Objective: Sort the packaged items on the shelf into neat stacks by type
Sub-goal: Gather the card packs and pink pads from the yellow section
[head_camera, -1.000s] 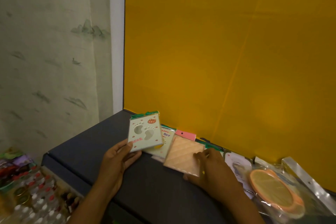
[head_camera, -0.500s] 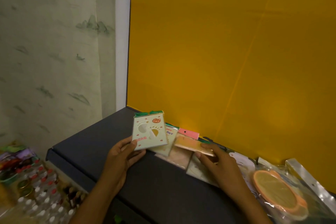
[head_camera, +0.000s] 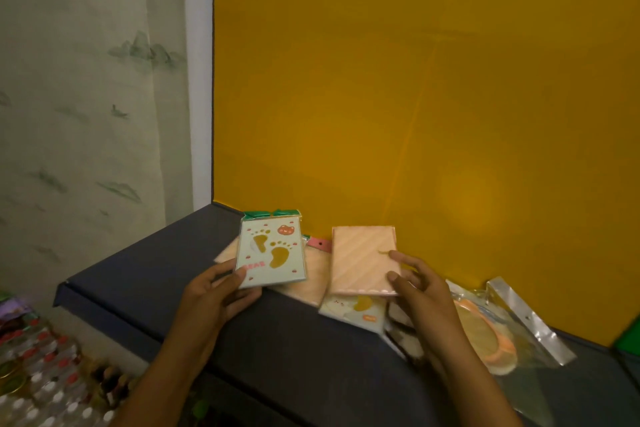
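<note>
My left hand [head_camera: 216,295] grips a pale green footprint-pattern packet [head_camera: 272,251] by its lower left corner, holding it upright above the dark shelf [head_camera: 145,274]. My right hand [head_camera: 420,291] pinches a peach quilted packet [head_camera: 362,258] at its right edge, lifted and facing me. Under them lie another peach packet [head_camera: 311,282], a second footprint packet [head_camera: 356,312] and a pink tag [head_camera: 320,243]. Part of the pile is hidden by the held packets.
An orange round item in a clear bag [head_camera: 485,333] lies at the right on the shelf. A yellow panel [head_camera: 415,97] backs the shelf. Small bottles [head_camera: 45,381] fill a lower level at the bottom left. The shelf's front edge drops off below my arms.
My right hand has lifted the peach packet off the pile and turned it up to face me. The left hand keeps its packet, now a little further right and squarer to me.
</note>
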### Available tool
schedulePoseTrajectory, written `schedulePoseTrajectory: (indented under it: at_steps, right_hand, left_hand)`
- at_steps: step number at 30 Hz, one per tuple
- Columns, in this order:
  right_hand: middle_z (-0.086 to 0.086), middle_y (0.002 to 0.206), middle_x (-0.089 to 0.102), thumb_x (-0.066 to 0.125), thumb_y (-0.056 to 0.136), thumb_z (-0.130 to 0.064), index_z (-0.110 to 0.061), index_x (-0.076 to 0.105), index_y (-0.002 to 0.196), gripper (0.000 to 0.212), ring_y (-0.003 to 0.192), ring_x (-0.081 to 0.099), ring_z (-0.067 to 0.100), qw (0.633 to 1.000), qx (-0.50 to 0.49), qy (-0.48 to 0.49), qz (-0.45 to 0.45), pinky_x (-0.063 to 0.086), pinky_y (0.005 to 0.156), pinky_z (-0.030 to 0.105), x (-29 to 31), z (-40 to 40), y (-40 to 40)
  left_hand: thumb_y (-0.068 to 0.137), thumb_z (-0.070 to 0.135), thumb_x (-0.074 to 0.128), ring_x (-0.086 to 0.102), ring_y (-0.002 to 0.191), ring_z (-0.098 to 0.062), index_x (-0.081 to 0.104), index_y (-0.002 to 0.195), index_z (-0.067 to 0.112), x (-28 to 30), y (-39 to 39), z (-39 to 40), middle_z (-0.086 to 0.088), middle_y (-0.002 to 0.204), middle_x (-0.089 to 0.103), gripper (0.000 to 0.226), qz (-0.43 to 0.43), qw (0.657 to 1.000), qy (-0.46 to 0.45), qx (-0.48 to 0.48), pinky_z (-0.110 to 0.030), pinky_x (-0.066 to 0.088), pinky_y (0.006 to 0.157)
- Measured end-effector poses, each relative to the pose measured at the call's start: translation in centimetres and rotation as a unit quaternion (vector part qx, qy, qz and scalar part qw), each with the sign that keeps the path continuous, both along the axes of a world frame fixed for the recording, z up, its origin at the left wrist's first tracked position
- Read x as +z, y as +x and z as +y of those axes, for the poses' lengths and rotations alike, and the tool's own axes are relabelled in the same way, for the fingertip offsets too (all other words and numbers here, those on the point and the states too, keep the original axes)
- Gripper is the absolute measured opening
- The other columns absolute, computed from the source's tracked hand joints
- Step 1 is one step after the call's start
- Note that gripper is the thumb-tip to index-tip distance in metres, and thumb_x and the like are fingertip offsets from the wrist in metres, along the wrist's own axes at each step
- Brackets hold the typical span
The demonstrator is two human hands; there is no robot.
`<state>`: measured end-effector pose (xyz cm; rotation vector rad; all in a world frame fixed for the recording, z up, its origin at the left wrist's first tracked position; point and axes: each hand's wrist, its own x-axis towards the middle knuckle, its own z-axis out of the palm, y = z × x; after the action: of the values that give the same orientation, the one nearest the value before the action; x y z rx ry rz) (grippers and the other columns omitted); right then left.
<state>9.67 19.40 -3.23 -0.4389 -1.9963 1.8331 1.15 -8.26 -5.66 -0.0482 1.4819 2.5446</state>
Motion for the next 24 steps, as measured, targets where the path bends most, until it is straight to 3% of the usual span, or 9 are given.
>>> schedulePoseTrajectory:
  at_steps: [2,4,8,14,20,24]
  right_hand:
    - [-0.007,0.102,0.074,0.064,0.092,-0.014,-0.034,0.066,0.115,0.031,0.087,0.072,0.013,1.0,-0.014,-0.011,0.026,0.061,0.075,0.046,0.6,1.1,2.3]
    - [-0.006,0.101,0.074,0.064,0.091,-0.011,-0.033,0.067,0.114,0.031,0.084,0.072,0.013,0.997,-0.039,-0.026,0.054,0.06,0.069,0.04,1.0,2.2,5.0]
    - [-0.012,0.113,0.066,0.065,0.091,-0.012,-0.035,0.068,0.114,0.032,0.1,0.068,0.019,0.992,-0.084,-0.03,0.094,0.059,0.068,0.033,1.4,4.8,11.1]
    - [0.003,0.116,0.071,0.063,0.09,-0.005,-0.026,0.067,0.117,0.035,0.102,0.07,0.019,0.984,-0.109,-0.032,0.139,0.057,0.073,0.024,2.2,9.2,20.8]
    - [0.004,0.119,0.07,0.064,0.09,-0.005,-0.028,0.066,0.119,0.036,0.108,0.068,0.021,0.978,-0.146,-0.013,0.152,0.055,0.088,0.035,2.4,13.4,29.9]
    - [0.002,0.116,0.071,0.066,0.089,-0.005,-0.028,0.068,0.116,0.036,0.105,0.068,0.016,0.972,-0.176,-0.001,0.158,0.055,0.081,0.029,2.0,16.1,35.7]
  left_hand:
    - [0.088,0.006,0.06,0.068,0.095,-0.028,0.058,0.117,0.005,0.6,1.7,1.0,-0.015,0.107,0.067,0.028,0.001,1.0,0.003,-0.005,-0.029,0.061,0.061]
    - [0.087,0.006,0.061,0.069,0.093,-0.028,0.059,0.115,0.005,1.1,3.7,2.2,-0.015,0.105,0.069,0.028,0.004,1.0,0.011,-0.009,-0.029,0.061,0.06]
    - [0.087,0.009,0.063,0.072,0.087,-0.024,0.059,0.11,0.011,2.4,8.1,5.5,-0.011,0.096,0.073,0.024,0.025,0.999,0.012,-0.034,-0.032,0.061,0.065]
    - [0.088,0.004,0.061,0.073,0.08,-0.021,0.061,0.103,0.008,4.4,14.8,11.9,-0.009,0.092,0.074,0.016,0.059,0.994,0.014,-0.089,-0.031,0.061,0.066]
    - [0.089,0.008,0.061,0.072,0.088,-0.024,0.059,0.114,0.006,5.1,21.6,17.1,-0.01,0.098,0.075,0.025,0.091,0.984,0.018,-0.15,-0.029,0.061,0.067]
    - [0.089,0.005,0.059,0.072,0.087,-0.023,0.06,0.106,0.011,4.7,25.9,20.5,-0.007,0.096,0.074,0.018,0.09,0.98,0.029,-0.174,-0.028,0.06,0.063]
